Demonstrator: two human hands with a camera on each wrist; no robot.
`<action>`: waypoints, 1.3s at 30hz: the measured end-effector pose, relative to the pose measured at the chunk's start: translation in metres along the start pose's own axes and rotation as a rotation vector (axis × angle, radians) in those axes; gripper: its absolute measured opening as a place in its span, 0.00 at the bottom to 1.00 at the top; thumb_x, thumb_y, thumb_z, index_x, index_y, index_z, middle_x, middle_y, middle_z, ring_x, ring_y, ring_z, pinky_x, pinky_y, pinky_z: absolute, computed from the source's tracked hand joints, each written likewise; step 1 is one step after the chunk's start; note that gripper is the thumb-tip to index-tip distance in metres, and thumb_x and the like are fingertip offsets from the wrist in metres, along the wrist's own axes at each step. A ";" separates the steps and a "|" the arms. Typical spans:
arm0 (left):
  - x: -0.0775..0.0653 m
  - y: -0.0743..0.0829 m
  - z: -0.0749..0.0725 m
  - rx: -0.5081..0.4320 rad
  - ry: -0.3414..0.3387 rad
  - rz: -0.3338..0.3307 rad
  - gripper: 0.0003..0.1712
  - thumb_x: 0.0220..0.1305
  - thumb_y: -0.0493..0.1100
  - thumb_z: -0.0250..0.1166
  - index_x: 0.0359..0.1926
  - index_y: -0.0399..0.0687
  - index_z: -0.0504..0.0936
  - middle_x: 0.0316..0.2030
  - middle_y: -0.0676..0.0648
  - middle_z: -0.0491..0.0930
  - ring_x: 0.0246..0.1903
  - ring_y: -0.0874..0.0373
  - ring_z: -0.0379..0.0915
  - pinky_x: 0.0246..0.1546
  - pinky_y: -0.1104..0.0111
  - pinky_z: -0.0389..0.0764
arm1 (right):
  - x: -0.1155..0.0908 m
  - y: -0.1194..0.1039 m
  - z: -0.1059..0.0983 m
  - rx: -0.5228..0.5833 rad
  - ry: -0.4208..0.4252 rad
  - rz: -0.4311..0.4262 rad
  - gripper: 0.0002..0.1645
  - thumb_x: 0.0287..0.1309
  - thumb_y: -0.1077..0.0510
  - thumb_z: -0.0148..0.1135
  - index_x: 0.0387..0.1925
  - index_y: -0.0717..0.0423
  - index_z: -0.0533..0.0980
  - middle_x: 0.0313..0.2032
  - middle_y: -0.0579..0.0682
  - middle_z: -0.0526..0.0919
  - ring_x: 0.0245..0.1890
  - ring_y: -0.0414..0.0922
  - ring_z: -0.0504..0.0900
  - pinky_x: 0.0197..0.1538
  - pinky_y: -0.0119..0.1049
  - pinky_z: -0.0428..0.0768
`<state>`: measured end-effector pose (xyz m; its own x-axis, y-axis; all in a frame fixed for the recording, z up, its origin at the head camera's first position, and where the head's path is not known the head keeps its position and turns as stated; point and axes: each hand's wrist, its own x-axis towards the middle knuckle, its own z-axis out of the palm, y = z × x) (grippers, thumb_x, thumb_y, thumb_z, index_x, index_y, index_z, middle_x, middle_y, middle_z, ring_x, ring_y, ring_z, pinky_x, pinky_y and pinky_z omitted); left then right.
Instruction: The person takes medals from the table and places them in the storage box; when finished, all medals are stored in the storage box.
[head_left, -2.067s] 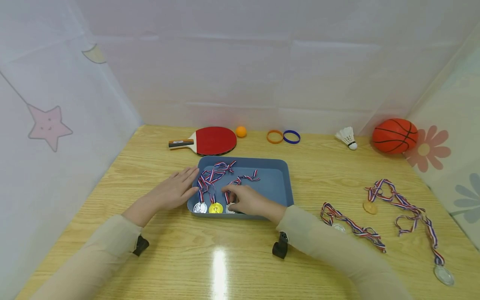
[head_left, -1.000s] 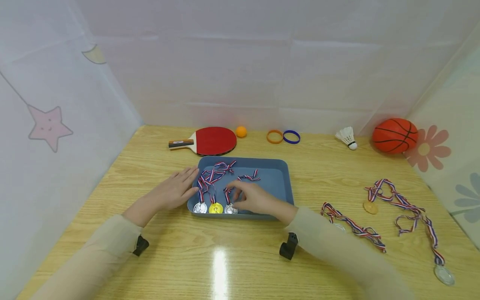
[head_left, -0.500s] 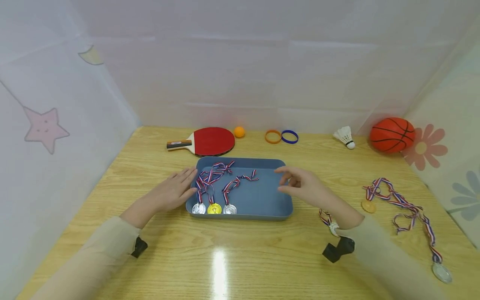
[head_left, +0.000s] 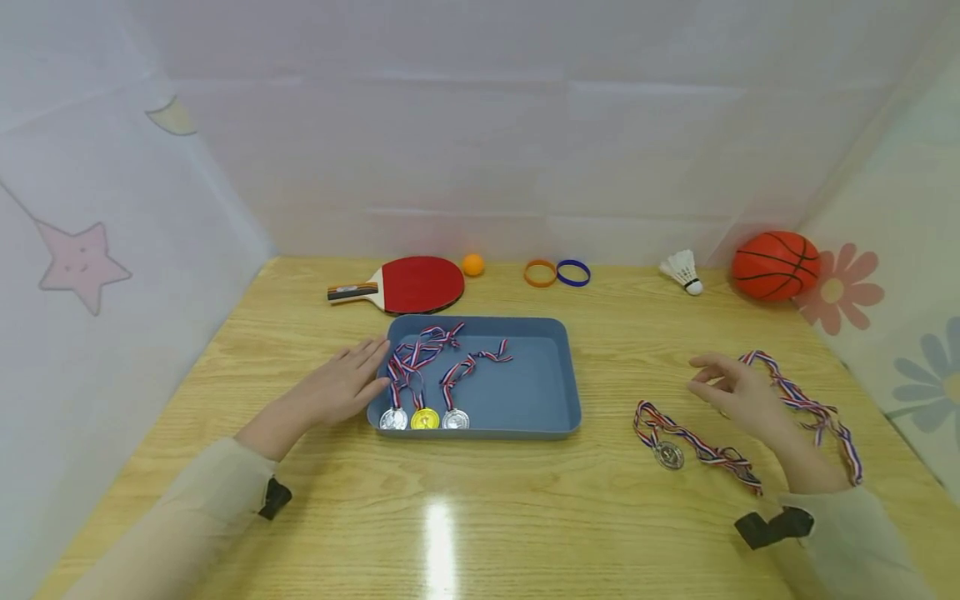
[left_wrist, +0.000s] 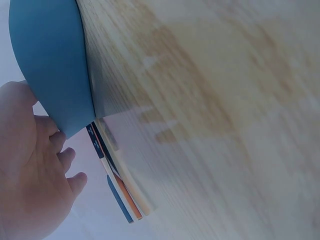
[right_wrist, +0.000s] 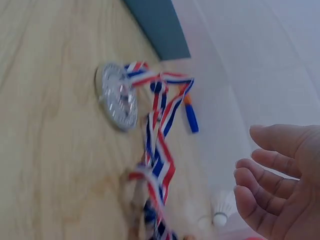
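I rest my straight-fingered left grip (head_left: 342, 386) against the tray (head_left: 519, 392), likely steadying it; my right grip (head_left: 738, 396), loosely curled, empty, hangs near a loose silver medal (head_left: 669, 455).

Along the rear edge of a pale, wood-grained table (head_left: 360, 533), from left to right: a red-faced table-tennis bat (head_left: 422, 284), lying flat, its orange-and-black striped handle toward the left; a small, plain orange ball (head_left: 473, 265), near the bat's rounded end; a thin orange ring (head_left: 540, 285) and a thin dark-blue ring (head_left: 573, 285), lying side by side; a white feathered shuttlecock (head_left: 679, 267), tilted, cork toward the viewer; an orange-red ball with black seams (head_left: 776, 266); behind, a whitish sheet (head_left: 480, 150), creased; on the left panel, a printed pink star (head_left: 84, 265).
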<state>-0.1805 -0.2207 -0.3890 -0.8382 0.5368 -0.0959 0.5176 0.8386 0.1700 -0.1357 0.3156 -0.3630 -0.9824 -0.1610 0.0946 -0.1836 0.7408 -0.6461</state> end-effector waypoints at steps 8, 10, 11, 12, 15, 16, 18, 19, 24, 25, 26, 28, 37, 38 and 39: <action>0.000 0.000 0.000 0.000 0.007 0.005 0.36 0.71 0.52 0.44 0.69 0.33 0.48 0.69 0.36 0.46 0.67 0.39 0.40 0.63 0.47 0.47 | -0.012 0.052 -0.008 -0.144 0.022 0.108 0.22 0.58 0.52 0.61 0.44 0.68 0.73 0.35 0.58 0.77 0.34 0.56 0.78 0.30 0.42 0.76; 0.000 0.000 0.000 -0.001 0.007 0.005 0.36 0.71 0.52 0.44 0.69 0.33 0.48 0.69 0.36 0.46 0.67 0.39 0.40 0.63 0.47 0.47 | -0.014 0.060 -0.008 -0.169 0.016 0.136 0.23 0.57 0.49 0.62 0.40 0.67 0.72 0.34 0.58 0.77 0.34 0.56 0.77 0.31 0.43 0.74; -0.001 0.000 0.000 0.000 0.007 0.005 0.36 0.71 0.52 0.44 0.69 0.33 0.48 0.69 0.36 0.45 0.67 0.39 0.40 0.63 0.47 0.47 | -0.014 0.063 -0.008 -0.178 0.012 0.144 0.23 0.57 0.48 0.62 0.39 0.66 0.72 0.34 0.58 0.77 0.34 0.56 0.76 0.31 0.44 0.73; -0.001 -0.001 0.000 0.001 0.007 0.005 0.36 0.71 0.52 0.44 0.69 0.33 0.48 0.69 0.36 0.45 0.67 0.39 0.39 0.63 0.47 0.47 | -0.014 0.065 -0.008 -0.190 0.010 0.148 0.23 0.56 0.47 0.63 0.38 0.66 0.72 0.33 0.58 0.77 0.34 0.56 0.76 0.31 0.43 0.73; -0.001 -0.001 0.001 0.005 0.007 0.005 0.36 0.71 0.52 0.43 0.69 0.33 0.48 0.69 0.36 0.45 0.67 0.39 0.39 0.63 0.48 0.47 | -0.013 0.070 -0.009 -0.216 -0.005 0.165 0.25 0.54 0.46 0.64 0.35 0.66 0.71 0.32 0.58 0.76 0.32 0.54 0.75 0.30 0.40 0.72; 0.000 -0.001 0.001 0.005 0.007 0.004 0.36 0.71 0.52 0.43 0.69 0.33 0.48 0.69 0.36 0.45 0.67 0.40 0.39 0.63 0.48 0.47 | -0.012 0.072 -0.010 -0.222 -0.014 0.173 0.26 0.54 0.45 0.64 0.35 0.66 0.70 0.32 0.59 0.76 0.32 0.54 0.74 0.29 0.41 0.72; 0.000 -0.001 0.000 0.007 0.006 0.004 0.36 0.71 0.52 0.43 0.69 0.33 0.48 0.69 0.36 0.45 0.67 0.40 0.39 0.63 0.48 0.47 | -0.011 0.074 -0.011 -0.233 -0.037 0.197 0.29 0.53 0.44 0.64 0.35 0.67 0.69 0.32 0.61 0.75 0.32 0.55 0.74 0.30 0.42 0.73; 0.000 0.000 0.000 0.008 0.006 0.005 0.36 0.71 0.52 0.43 0.69 0.33 0.48 0.69 0.36 0.45 0.67 0.40 0.39 0.63 0.48 0.47 | -0.010 0.075 -0.011 -0.235 -0.053 0.214 0.30 0.53 0.43 0.64 0.36 0.68 0.69 0.32 0.62 0.75 0.32 0.56 0.74 0.30 0.43 0.73; -0.001 0.000 -0.001 0.013 0.005 0.004 0.36 0.71 0.53 0.43 0.69 0.33 0.48 0.69 0.36 0.46 0.67 0.39 0.40 0.63 0.48 0.48 | -0.005 0.076 -0.016 -0.249 -0.136 0.263 0.35 0.52 0.41 0.64 0.39 0.72 0.68 0.34 0.65 0.74 0.34 0.58 0.74 0.32 0.47 0.74; -0.001 0.000 -0.001 0.012 0.005 0.004 0.36 0.71 0.53 0.43 0.69 0.33 0.48 0.69 0.36 0.46 0.67 0.39 0.40 0.63 0.48 0.48 | -0.004 0.075 -0.016 -0.255 -0.145 0.265 0.36 0.52 0.41 0.64 0.39 0.73 0.68 0.34 0.66 0.74 0.34 0.58 0.74 0.32 0.47 0.74; -0.001 0.000 -0.001 0.012 0.004 0.003 0.36 0.71 0.53 0.43 0.69 0.33 0.48 0.69 0.36 0.46 0.67 0.39 0.40 0.63 0.48 0.48 | -0.004 0.075 -0.017 -0.254 -0.154 0.266 0.36 0.52 0.42 0.64 0.39 0.73 0.68 0.35 0.66 0.74 0.34 0.58 0.74 0.32 0.47 0.74; 0.000 0.000 -0.001 0.012 0.001 0.001 0.36 0.71 0.53 0.43 0.69 0.34 0.48 0.69 0.37 0.46 0.67 0.40 0.40 0.63 0.48 0.48 | -0.003 0.074 -0.017 -0.247 -0.162 0.265 0.35 0.52 0.42 0.64 0.38 0.72 0.66 0.34 0.65 0.73 0.33 0.57 0.73 0.31 0.45 0.73; 0.000 0.000 0.000 0.005 -0.006 -0.005 0.36 0.71 0.53 0.43 0.69 0.34 0.48 0.69 0.37 0.45 0.67 0.40 0.39 0.63 0.48 0.47 | -0.002 0.072 -0.019 -0.137 -0.159 0.197 0.23 0.59 0.51 0.60 0.39 0.68 0.64 0.34 0.62 0.72 0.30 0.52 0.72 0.27 0.38 0.70; 0.000 -0.001 0.000 0.005 -0.007 -0.006 0.36 0.71 0.53 0.43 0.69 0.34 0.48 0.69 0.37 0.45 0.67 0.40 0.39 0.63 0.48 0.47 | -0.002 0.073 -0.019 -0.112 -0.164 0.197 0.22 0.60 0.52 0.59 0.39 0.69 0.65 0.32 0.60 0.73 0.30 0.51 0.73 0.27 0.38 0.72; 0.000 -0.001 -0.001 0.006 -0.007 -0.006 0.36 0.71 0.53 0.43 0.69 0.34 0.48 0.69 0.37 0.45 0.67 0.40 0.39 0.63 0.48 0.47 | -0.001 0.073 -0.019 -0.080 -0.175 0.204 0.22 0.61 0.53 0.58 0.40 0.70 0.65 0.32 0.59 0.74 0.29 0.50 0.75 0.28 0.38 0.74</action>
<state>-0.1807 -0.2214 -0.3885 -0.8400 0.5326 -0.1041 0.5137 0.8422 0.1636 -0.1484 0.3829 -0.3958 -0.9798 -0.1085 -0.1677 0.0080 0.8176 -0.5757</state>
